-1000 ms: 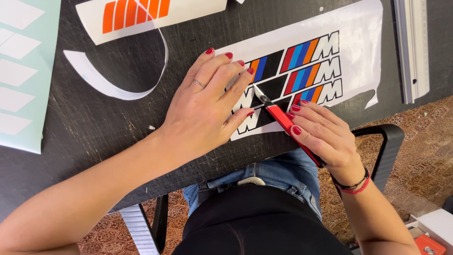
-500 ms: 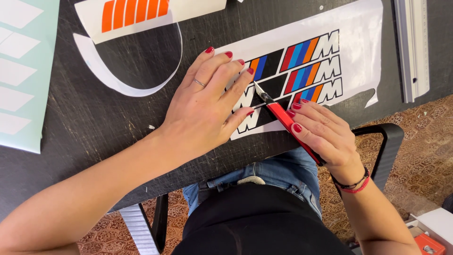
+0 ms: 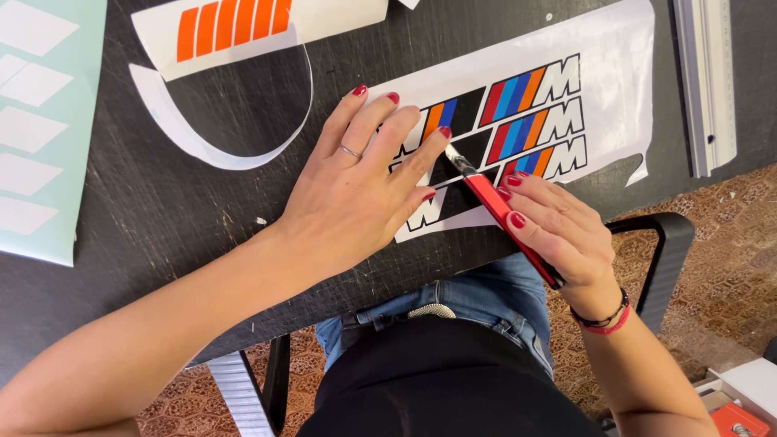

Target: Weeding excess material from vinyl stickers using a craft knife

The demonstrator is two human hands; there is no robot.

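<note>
A white sticker sheet [image 3: 607,65] printed with three rows of black, red, blue and orange striped decals lies on the black table [image 3: 162,202]. My left hand [image 3: 364,186] lies flat on the sheet's left part, fingers spread, pinning it down. My right hand [image 3: 558,231] grips a red utility knife [image 3: 506,214]. Its blade tip rests on the sheet between the decal rows, just beside my left index fingertip.
A white sheet with orange stripes [image 3: 243,28] and a curled white backing strip [image 3: 186,133] lie at the back left. A pale green sheet with white diamond shapes [image 3: 40,129] is at the far left. A metal ruler [image 3: 704,81] lies at the right. A chair arm [image 3: 668,251] sits below the table edge.
The knife tip sits slightly farther up the sheet between the decal rows. My left hand stays pressed on the sheet. The view has shifted a little.
</note>
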